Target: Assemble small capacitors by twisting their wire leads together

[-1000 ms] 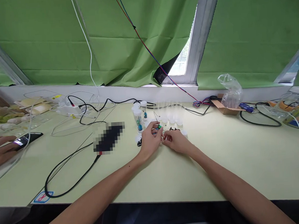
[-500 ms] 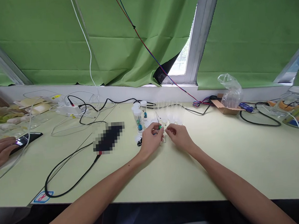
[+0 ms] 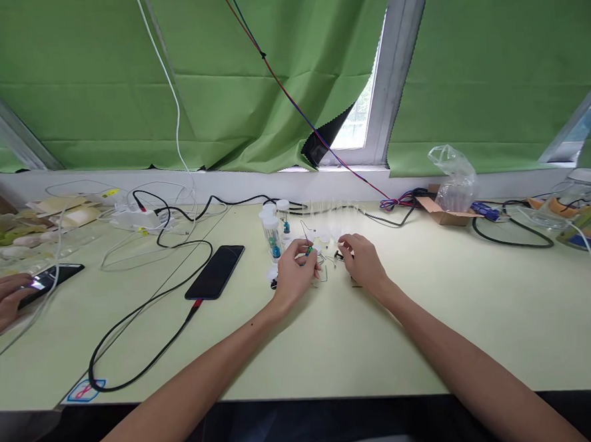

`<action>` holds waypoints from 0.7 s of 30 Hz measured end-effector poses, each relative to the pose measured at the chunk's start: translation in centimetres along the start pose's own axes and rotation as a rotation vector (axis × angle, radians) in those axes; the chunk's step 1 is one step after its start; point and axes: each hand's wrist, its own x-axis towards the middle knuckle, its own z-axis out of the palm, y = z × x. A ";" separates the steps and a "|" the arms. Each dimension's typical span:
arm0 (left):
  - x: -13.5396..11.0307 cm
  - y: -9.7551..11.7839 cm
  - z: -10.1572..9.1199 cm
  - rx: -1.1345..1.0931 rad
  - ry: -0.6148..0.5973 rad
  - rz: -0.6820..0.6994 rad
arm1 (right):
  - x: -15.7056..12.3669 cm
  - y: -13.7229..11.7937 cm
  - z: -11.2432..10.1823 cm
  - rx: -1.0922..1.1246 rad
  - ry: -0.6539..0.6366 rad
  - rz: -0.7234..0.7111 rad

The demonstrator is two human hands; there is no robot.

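Observation:
My left hand (image 3: 293, 274) is closed in a pinch on a small green part (image 3: 310, 249) with a thin bent wire sticking up from it. To its right, my right hand (image 3: 367, 264) hovers low over the table with its fingers curled together. Whatever its fingertips hold is too small to make out. A small black part (image 3: 338, 255) lies beside those fingertips. Between the hands are thin metal pieces, among them a bent metal rod (image 3: 325, 273). Just behind the left hand stand clear tubes with white caps, one clear tube (image 3: 272, 237) with blue-green pieces inside.
A black phone (image 3: 215, 272) on a cable lies to the left. Another person's hand (image 3: 3, 302) rests on a phone at the far left. Clear tubes (image 3: 332, 212) stand at the back. Further right are an open cardboard box (image 3: 445, 217) and a black cable loop (image 3: 514, 244).
My right hand has moved right, away from the left hand, to the small black part. My left hand keeps its pinch on the green part and has shifted slightly left.

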 end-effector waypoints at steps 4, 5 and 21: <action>0.3 -0.4 0.1 -0.047 -0.013 -0.023 | 0.1 0.7 0.2 -0.122 -0.098 -0.032; 0.3 -0.4 0.1 -0.062 -0.020 -0.025 | 0.2 0.9 0.2 -0.146 -0.127 -0.042; -0.7 1.2 0.1 0.002 -0.160 -0.005 | 0.2 1.3 0.9 -0.235 -0.301 -0.128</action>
